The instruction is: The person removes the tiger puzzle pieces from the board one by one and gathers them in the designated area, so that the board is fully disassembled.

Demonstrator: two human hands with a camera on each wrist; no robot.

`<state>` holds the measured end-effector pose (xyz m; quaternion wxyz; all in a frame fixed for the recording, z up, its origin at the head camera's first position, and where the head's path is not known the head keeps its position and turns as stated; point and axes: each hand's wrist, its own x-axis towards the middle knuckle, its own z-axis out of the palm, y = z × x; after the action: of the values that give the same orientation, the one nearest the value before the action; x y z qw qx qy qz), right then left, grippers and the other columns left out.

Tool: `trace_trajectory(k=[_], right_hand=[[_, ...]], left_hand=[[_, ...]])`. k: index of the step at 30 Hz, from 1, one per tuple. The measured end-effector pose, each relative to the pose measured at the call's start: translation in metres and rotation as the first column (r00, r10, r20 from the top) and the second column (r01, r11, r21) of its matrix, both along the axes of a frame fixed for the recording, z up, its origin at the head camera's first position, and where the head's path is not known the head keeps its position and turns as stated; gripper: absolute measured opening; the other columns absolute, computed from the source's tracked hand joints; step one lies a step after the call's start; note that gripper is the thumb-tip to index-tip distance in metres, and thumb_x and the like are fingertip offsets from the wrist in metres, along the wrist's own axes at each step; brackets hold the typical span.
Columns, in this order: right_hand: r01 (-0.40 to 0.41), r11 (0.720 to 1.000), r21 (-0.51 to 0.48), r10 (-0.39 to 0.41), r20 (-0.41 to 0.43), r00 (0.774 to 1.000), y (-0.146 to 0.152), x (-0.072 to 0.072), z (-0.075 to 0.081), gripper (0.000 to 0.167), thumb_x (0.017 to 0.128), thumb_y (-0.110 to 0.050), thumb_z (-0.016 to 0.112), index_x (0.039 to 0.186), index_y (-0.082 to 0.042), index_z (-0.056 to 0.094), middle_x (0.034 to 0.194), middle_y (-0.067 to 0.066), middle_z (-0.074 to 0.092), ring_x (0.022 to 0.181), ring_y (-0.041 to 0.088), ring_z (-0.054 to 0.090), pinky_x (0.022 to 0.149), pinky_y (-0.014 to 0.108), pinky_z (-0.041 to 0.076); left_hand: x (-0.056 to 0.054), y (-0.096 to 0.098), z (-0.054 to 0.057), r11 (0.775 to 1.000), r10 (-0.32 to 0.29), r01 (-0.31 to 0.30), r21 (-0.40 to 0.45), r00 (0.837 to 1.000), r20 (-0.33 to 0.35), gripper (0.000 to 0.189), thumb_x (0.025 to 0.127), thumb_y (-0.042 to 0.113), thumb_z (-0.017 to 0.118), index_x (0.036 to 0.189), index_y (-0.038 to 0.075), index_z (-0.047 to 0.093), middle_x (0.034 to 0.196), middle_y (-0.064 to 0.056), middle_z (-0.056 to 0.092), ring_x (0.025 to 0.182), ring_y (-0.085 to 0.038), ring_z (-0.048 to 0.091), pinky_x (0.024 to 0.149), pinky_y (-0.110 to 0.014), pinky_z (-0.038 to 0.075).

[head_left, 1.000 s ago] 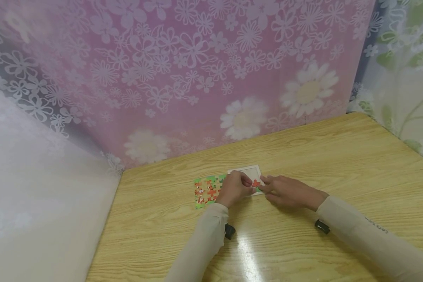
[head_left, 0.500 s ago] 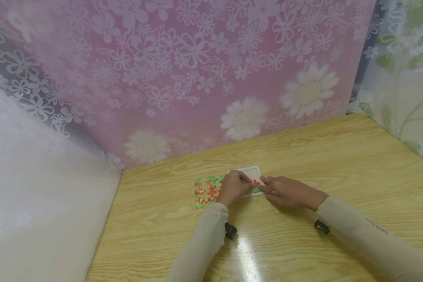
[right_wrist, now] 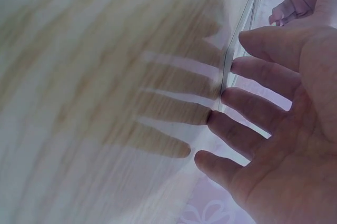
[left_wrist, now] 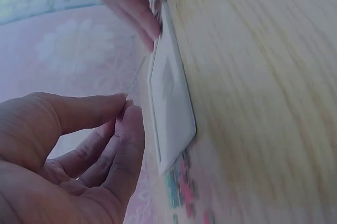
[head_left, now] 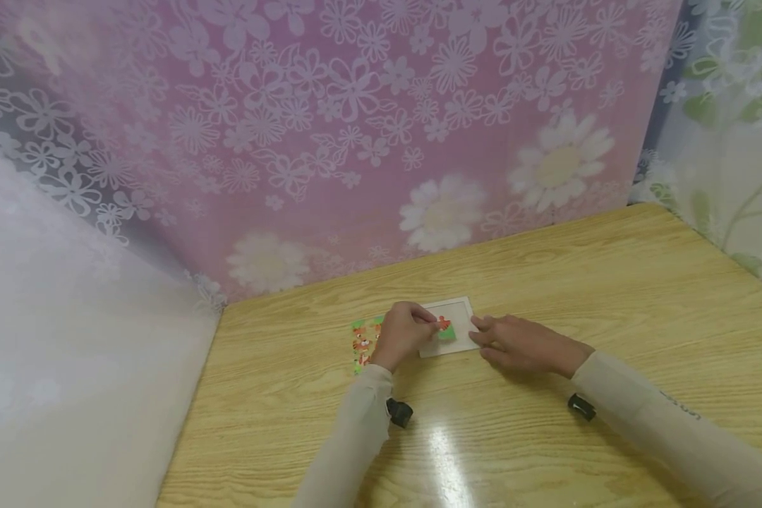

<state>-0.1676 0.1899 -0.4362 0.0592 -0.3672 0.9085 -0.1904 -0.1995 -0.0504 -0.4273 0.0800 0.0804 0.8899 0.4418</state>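
My left hand pinches a red and green jigsaw puzzle piece between thumb and fingers, over the shallow white puzzle tray. In the left wrist view the puzzle piece shows edge-on, raised above the tray. Whether it is one piece or two joined is hard to tell. At the tray's right side, my right hand has its fingers extended. The right wrist view shows those fingers touching the tray's edge. Partly behind my left hand lies a tiger picture of puzzle pieces.
All of this lies on a wood-grain table. A pink flowered curtain hangs along its far edge, with a pale cloth on the left and a leaf-patterned one on the right.
My left hand has moved left and lifted the red and green puzzle piece from the tray's right part. The right hand stays at the tray's right edge.
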Motion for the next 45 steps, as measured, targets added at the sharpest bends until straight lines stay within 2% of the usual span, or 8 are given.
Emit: trace_trajectory(k=[6, 12, 19, 24, 29, 34, 39, 45], right_hand=[[-0.008, 1.0, -0.003, 0.008, -0.021, 1.0, 0.0, -0.001, -0.002, 0.034, 0.099, -0.01, 0.065, 0.128, 0.007, 0.066, 0.142, 0.034, 0.049, 0.121, 0.048, 0.058, 0.098, 0.058, 0.048], [-0.009, 1.0, -0.008, 0.009, -0.024, 1.0, 0.0, 0.0, -0.003, 0.034, 0.099, -0.01, 0.065, 0.128, 0.008, 0.065, 0.142, 0.034, 0.048, 0.123, 0.05, 0.055, 0.1, 0.061, 0.046], [-0.044, 0.999, 0.005, 0.044, -0.097, 0.994, 0.0, 0.001, -0.002, 0.033, 0.097, -0.009, 0.067, 0.126, 0.008, 0.066, 0.137, 0.036, 0.052, 0.111, 0.047, 0.064, 0.093, 0.058, 0.051], [-0.05, 0.999, 0.009, 0.051, -0.118, 0.992, 0.001, 0.001, -0.003, 0.033, 0.097, -0.009, 0.067, 0.125, 0.008, 0.067, 0.136, 0.036, 0.053, 0.109, 0.045, 0.065, 0.092, 0.056, 0.052], [-0.038, 0.999, 0.007, 0.039, -0.104, 0.994, 0.001, 0.002, -0.002, 0.034, 0.098, -0.01, 0.066, 0.126, 0.008, 0.066, 0.137, 0.036, 0.053, 0.113, 0.046, 0.063, 0.093, 0.058, 0.05], [-0.023, 1.0, 0.007, 0.023, -0.069, 0.997, 0.0, 0.003, -0.001, 0.035, 0.098, -0.011, 0.066, 0.127, 0.008, 0.066, 0.139, 0.036, 0.051, 0.121, 0.047, 0.058, 0.096, 0.06, 0.048], [-0.019, 1.0, 0.018, 0.021, -0.078, 0.997, -0.001, 0.002, -0.003, 0.035, 0.098, -0.01, 0.065, 0.127, 0.008, 0.065, 0.139, 0.036, 0.051, 0.123, 0.047, 0.057, 0.096, 0.06, 0.048], [-0.018, 0.999, 0.03, 0.02, -0.078, 0.997, -0.002, 0.002, -0.005, 0.035, 0.098, -0.011, 0.064, 0.128, 0.009, 0.065, 0.14, 0.035, 0.05, 0.127, 0.046, 0.054, 0.097, 0.06, 0.047]], left_hand=[[0.004, -0.02, 0.003, 1.0, 0.014, -0.014, -0.02, 1.0, 0.004, 0.006, 0.092, 0.016, 0.077, 0.088, 0.012, 0.074, 0.079, 0.0, 0.069, 0.066, -0.017, 0.065, 0.054, -0.029, 0.051], [0.014, -0.041, 0.006, 1.0, 0.022, -0.022, 0.001, 0.999, 0.042, 0.005, 0.092, 0.015, 0.075, 0.09, 0.01, 0.074, 0.083, -0.008, 0.073, 0.07, -0.03, 0.069, 0.055, -0.035, 0.054], [0.021, -0.057, 0.006, 0.998, 0.034, -0.032, -0.054, 0.999, 0.043, 0.008, 0.093, 0.017, 0.076, 0.09, 0.01, 0.074, 0.078, 0.0, 0.07, 0.069, -0.022, 0.068, 0.06, -0.034, 0.053], [0.025, -0.062, 0.005, 0.998, 0.042, -0.039, -0.054, 0.997, 0.065, 0.008, 0.092, 0.017, 0.077, 0.088, 0.011, 0.075, 0.077, -0.001, 0.072, 0.071, -0.023, 0.069, 0.06, -0.033, 0.054], [0.027, -0.063, 0.003, 0.994, 0.048, -0.043, -0.101, 0.998, 0.043, 0.006, 0.088, 0.012, 0.08, 0.083, 0.011, 0.076, 0.077, 0.002, 0.068, 0.067, -0.017, 0.063, 0.058, -0.03, 0.051], [0.028, -0.063, -0.001, 0.993, 0.049, -0.044, -0.112, 0.998, 0.049, 0.005, 0.086, 0.008, 0.08, 0.082, 0.009, 0.077, 0.073, 0.0, 0.07, 0.064, -0.017, 0.066, 0.058, -0.029, 0.052], [0.029, -0.062, -0.005, 0.994, 0.053, -0.046, -0.102, 0.997, 0.064, 0.006, 0.087, 0.009, 0.08, 0.083, 0.007, 0.077, 0.073, -0.001, 0.071, 0.065, -0.019, 0.069, 0.06, -0.03, 0.054], [0.03, -0.062, -0.007, 0.992, 0.044, -0.04, -0.12, 0.999, 0.028, 0.006, 0.086, 0.01, 0.082, 0.082, 0.008, 0.078, 0.071, 0.002, 0.07, 0.062, -0.015, 0.067, 0.059, -0.029, 0.054]])
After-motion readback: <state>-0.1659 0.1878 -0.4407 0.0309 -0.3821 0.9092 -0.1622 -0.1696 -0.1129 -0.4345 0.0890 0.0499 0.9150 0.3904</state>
